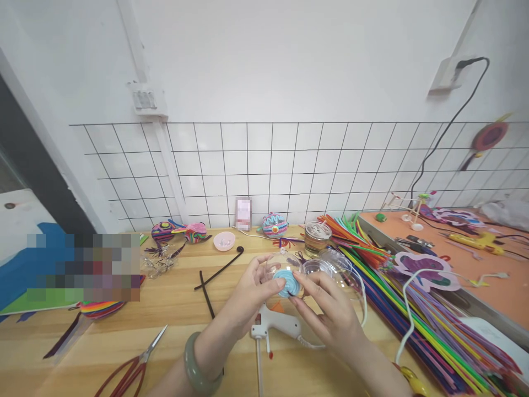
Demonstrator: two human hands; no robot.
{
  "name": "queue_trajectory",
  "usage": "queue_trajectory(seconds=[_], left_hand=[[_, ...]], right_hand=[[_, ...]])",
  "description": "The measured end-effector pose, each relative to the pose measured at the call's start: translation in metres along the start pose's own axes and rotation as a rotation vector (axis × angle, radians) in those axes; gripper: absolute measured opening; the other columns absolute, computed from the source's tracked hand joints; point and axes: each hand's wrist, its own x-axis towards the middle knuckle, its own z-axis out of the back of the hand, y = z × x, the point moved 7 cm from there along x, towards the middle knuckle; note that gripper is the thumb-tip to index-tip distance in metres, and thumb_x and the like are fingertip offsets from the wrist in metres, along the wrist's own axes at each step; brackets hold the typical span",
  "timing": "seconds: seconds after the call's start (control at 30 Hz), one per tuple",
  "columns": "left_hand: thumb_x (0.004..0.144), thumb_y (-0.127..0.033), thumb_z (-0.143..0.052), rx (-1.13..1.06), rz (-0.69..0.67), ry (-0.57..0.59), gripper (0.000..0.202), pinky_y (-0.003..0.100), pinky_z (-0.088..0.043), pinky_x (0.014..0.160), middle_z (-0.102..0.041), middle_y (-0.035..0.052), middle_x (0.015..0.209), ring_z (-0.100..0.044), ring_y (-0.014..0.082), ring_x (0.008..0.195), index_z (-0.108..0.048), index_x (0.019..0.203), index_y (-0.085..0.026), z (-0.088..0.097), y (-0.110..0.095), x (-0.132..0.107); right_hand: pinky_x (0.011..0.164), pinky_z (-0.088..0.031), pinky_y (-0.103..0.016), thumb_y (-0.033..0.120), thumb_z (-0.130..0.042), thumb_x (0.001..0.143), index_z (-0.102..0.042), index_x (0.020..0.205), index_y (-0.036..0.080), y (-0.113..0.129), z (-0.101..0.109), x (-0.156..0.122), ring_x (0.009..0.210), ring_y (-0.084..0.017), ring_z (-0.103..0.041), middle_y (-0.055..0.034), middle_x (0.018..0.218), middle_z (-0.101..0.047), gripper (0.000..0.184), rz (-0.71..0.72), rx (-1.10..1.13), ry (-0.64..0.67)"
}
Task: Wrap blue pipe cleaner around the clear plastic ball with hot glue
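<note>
A light-blue coil [288, 283], wound in a flat spiral like pipe cleaner, lies against a clear plastic ball shell [270, 267] between my hands. My left hand [253, 286] is closed around the shell's left side, its thumb pressing on the coil. From the right, my right hand [329, 304] pinches the coil's edge between thumb and fingers. Just below them a white glue gun [280, 324] rests on the wooden table, a glue stick running out of its back toward me. Further clear plastic shells [320, 269] sit right behind my right hand.
Red-handled scissors [138, 361] lie front left, black pipe cleaners [219, 268] left of my hands. Behind are a pink bowl [224, 241], a phone [243, 213], a striped ball [275, 225] and a clear jar [317, 238]. Colourful pipe cleaners [407, 320] and a white cable [407, 309] fill the right.
</note>
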Motion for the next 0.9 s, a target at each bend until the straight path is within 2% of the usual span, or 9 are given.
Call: queue_trajectory(seconds=[0.1,0.23,0.33,0.43,0.5,0.73,0.9], left_hand=[[0.069,-0.035,-0.080,-0.053,0.019,0.030,0.060,0.036,-0.041,0.093,-0.059,0.0129,0.120,-0.057,0.0219,0.108,-0.047,0.116,-0.019,0.000,-0.001,-0.001],[0.073,-0.034,-0.077,-0.049,0.032,0.007,0.050,0.034,-0.043,0.087,-0.062,0.0099,0.113,-0.059,0.0182,0.097,-0.049,0.113,-0.020,0.003,-0.003,-0.002],[0.072,-0.032,-0.077,0.006,0.034,-0.002,0.049,0.034,-0.044,0.086,-0.057,0.0119,0.124,-0.057,0.0214,0.107,-0.051,0.112,-0.021,0.006,-0.003,-0.001],[0.071,-0.031,-0.077,0.062,0.027,-0.011,0.046,0.035,-0.043,0.090,-0.048,0.0131,0.140,-0.047,0.0267,0.124,-0.055,0.110,-0.022,0.009,-0.004,-0.002],[0.070,-0.031,-0.077,0.074,0.018,-0.008,0.044,0.036,-0.042,0.092,-0.046,0.0128,0.142,-0.044,0.0284,0.129,-0.056,0.109,-0.022,0.009,-0.006,-0.002],[0.065,-0.035,-0.080,0.123,0.024,-0.054,0.053,0.039,-0.044,0.091,-0.051,0.0155,0.138,-0.052,0.0301,0.122,-0.056,0.111,-0.021,0.010,-0.008,-0.003],[0.062,-0.037,-0.081,0.146,0.006,-0.080,0.054,0.039,-0.044,0.092,-0.056,0.0141,0.134,-0.054,0.0303,0.119,-0.058,0.108,-0.021,0.010,-0.011,-0.004]], right_hand=[[0.066,-0.052,-0.037,0.007,-0.056,0.089,-0.043,0.141,0.019,0.000,-0.001,-0.001,0.080,-0.021,-0.056,-0.0100,0.094,-0.057,0.054,0.006,-0.007,0.011],[0.066,-0.052,-0.036,0.006,-0.056,0.089,-0.044,0.140,0.019,0.001,-0.002,-0.002,0.079,-0.020,-0.055,-0.0088,0.092,-0.056,0.055,0.021,-0.016,0.016],[0.065,-0.052,-0.035,0.005,-0.056,0.089,-0.043,0.140,0.019,0.003,-0.001,-0.001,0.079,-0.020,-0.055,-0.0089,0.092,-0.055,0.055,0.030,-0.013,0.008],[0.065,-0.052,-0.035,0.005,-0.056,0.088,-0.043,0.140,0.018,0.003,-0.001,0.000,0.078,-0.020,-0.055,-0.0089,0.092,-0.055,0.055,0.031,-0.015,0.009],[0.066,-0.052,-0.036,0.005,-0.056,0.089,-0.043,0.140,0.018,0.004,0.000,0.000,0.078,-0.020,-0.055,-0.0090,0.092,-0.055,0.055,0.032,-0.020,0.008],[0.065,-0.053,-0.036,0.006,-0.055,0.089,-0.043,0.140,0.018,0.004,-0.001,-0.001,0.078,-0.020,-0.056,-0.0091,0.091,-0.056,0.054,0.027,-0.014,0.013],[0.066,-0.053,-0.035,0.008,-0.056,0.089,-0.043,0.141,0.020,0.003,-0.001,-0.001,0.077,-0.020,-0.057,-0.0081,0.090,-0.057,0.055,0.018,-0.016,0.005]])
